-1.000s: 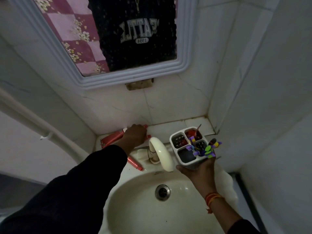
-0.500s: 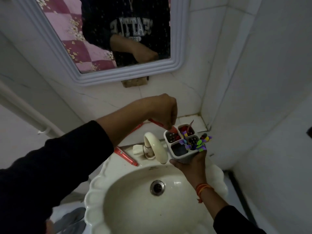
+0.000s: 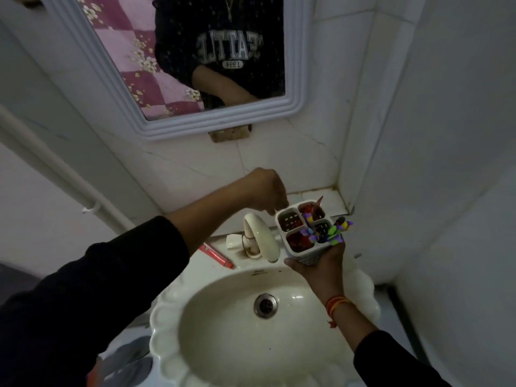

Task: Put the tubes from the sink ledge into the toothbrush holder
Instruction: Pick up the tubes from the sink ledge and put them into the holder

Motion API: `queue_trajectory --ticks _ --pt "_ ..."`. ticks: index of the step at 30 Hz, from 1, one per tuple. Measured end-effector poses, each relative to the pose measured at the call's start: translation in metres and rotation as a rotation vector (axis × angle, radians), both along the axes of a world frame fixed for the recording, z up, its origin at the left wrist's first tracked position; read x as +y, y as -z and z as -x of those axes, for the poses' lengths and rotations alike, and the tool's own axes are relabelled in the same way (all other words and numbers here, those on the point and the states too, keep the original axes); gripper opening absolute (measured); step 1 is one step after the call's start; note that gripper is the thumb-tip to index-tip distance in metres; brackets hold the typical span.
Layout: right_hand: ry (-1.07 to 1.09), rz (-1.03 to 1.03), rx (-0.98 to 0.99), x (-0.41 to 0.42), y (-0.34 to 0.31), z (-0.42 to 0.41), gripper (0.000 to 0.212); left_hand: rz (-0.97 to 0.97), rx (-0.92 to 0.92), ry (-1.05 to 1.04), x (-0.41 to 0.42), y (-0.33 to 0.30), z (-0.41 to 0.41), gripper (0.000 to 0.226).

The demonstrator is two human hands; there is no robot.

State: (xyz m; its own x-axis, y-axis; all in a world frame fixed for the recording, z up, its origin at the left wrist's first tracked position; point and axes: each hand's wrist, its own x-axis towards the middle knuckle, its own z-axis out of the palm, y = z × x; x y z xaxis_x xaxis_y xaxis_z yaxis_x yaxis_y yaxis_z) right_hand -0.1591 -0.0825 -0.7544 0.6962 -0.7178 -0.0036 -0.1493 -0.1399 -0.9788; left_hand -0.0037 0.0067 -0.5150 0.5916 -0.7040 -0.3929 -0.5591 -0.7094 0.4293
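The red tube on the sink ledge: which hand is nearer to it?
Left. The left hand hovers above and behind the red tube, at the toothbrush holder. The right hand grips the holder's base, beyond the faucet.

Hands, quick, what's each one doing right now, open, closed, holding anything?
Left hand: fingers curled just above the toothbrush holder; whether they grip anything cannot be told.
Right hand: closed around the holder's base, holding it up.

head view looks down, seemingly near sink (image 3: 167,325).
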Motion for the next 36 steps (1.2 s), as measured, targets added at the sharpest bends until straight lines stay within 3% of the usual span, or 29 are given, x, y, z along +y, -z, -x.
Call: queue_trajectory --ticks 2,5,10,15,18,23,27,32,36 --pt "0.004 0.023 -0.005 0.000 0.001 0.000 0.131 0.028 -0.132 -0.111 0.024 0.015 -0.021 0.018" --pt "0.001 0.046 -0.008 0.000 0.000 0.002 0.131 -0.194 -0.272 -0.155 0.062 0.042 -0.039 0.023" --pt "-0.010 0.041 -0.024 0.001 -0.004 0.003 0.127 -0.585 -0.343 0.174 0.115 0.103 -0.043 0.040" --pt "-0.013 0.044 -0.014 0.000 -0.001 0.003 0.126 -0.669 -0.499 0.185 0.137 0.144 -0.043 0.029" --pt "-0.013 0.040 -0.009 0.001 -0.001 0.002 0.128 -0.620 -0.564 0.249 0.140 0.141 -0.041 0.042" --pt "-0.007 0.054 0.011 0.002 -0.002 0.002 0.129 -0.589 -0.354 0.142 0.125 0.089 -0.046 0.041" --pt "0.000 0.048 0.030 0.000 -0.001 0.003 0.130 -0.447 -0.349 -0.018 0.106 0.034 -0.044 0.047" --pt "-0.001 0.002 0.032 0.001 -0.003 0.003 0.129 -0.122 -0.492 -0.027 0.077 -0.040 -0.016 0.026" --pt "0.001 -0.005 0.004 0.001 -0.003 0.002 0.127 0.113 -0.495 0.043 0.046 -0.069 0.025 0.024"
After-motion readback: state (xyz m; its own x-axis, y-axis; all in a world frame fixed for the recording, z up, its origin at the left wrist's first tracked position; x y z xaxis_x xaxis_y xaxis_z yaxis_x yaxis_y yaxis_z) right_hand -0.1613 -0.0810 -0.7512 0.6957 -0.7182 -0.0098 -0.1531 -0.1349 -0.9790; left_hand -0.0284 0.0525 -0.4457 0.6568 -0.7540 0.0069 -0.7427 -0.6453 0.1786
